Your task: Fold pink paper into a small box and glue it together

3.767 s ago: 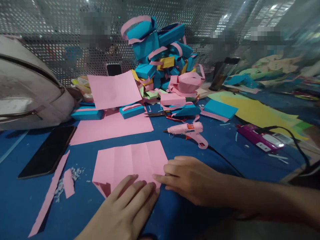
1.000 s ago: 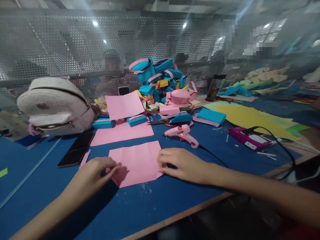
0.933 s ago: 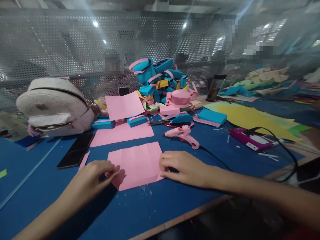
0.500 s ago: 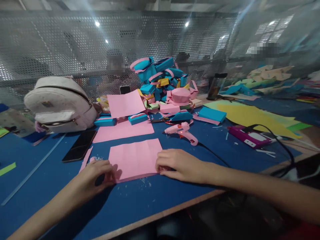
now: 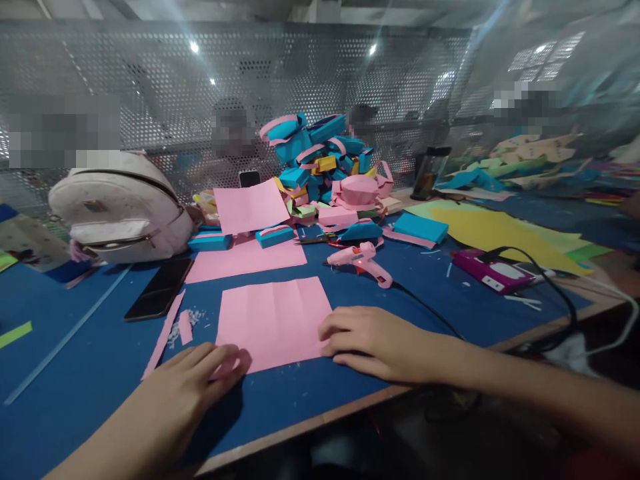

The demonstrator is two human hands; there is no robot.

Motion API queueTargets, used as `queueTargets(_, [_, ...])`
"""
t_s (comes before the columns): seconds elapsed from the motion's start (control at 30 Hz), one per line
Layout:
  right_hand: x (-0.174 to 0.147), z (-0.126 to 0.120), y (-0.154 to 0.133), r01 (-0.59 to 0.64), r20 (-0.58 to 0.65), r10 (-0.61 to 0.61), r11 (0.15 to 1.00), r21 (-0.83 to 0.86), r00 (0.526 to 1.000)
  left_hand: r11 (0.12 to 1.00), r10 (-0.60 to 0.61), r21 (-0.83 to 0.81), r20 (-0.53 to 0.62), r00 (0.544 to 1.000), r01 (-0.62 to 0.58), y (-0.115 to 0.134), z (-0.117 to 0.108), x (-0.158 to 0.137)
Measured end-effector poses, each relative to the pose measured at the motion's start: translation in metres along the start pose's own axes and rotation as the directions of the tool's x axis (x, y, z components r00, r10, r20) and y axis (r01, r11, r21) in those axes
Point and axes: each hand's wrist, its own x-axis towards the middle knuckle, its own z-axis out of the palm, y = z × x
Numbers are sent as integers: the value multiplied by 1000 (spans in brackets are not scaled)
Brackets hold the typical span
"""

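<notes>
The pink sheet (image 5: 275, 320) now lies flatter on the bench (image 5: 275, 410) than earlier, exposing creases; both ends appear steadied. Left hand (image 5: 197, 380): curled at near-left corner. Right hand (image 5: 367, 340): fingers bent at right edge. Pinch: cannot tell.

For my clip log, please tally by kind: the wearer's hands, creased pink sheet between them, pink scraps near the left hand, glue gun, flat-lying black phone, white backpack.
Hands: 2 (left hand, right hand)
Creased pink sheet: 1
Pink scraps: 2 (long strip, short piece)
Glue gun: 1
Black phone: 1
White backpack: 1
Total: 8
</notes>
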Motion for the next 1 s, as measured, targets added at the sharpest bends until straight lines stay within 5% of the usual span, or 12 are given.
queueTargets(0.13, [17, 0, 0, -30, 10, 30, 998, -52, 999, 989, 37, -150, 214, 976, -4, -18, -22, 42])
queueTargets(0.27, [29, 2, -2, 5, 27, -1, 987, -161, 1000, 995, -51, -86, 49, 998, 55, -44, -14, 84])
queueTargets(0.37, [30, 2, -1, 15, 33, -9, 984, -180, 999, 991, -86, -96, 103, 991, 96, -53, 1, 98])
queueTargets(0.53, [27, 1, 2, 7, 47, 0, 989, -148, 999, 999, -1, -38, 56, 998, 3, -50, 13, 100])
queueTargets(0.8, [28, 2, 1, 49, 48, -41, 982, -181, 998, 987, -1, 158, -136, 991, 23, -29, 13, 93])
queueTargets(0.9, [26, -7, -6, 95, -61, -103, 988, -123, 993, 994, -49, 80, -224, 973, 69, -19, 2, 91])
queueTargets(1.0, [21, -26, -17, 95, -337, -106, 994, -50, 935, 973, -199, -167, -236, 951, 162, -14, -16, 90])
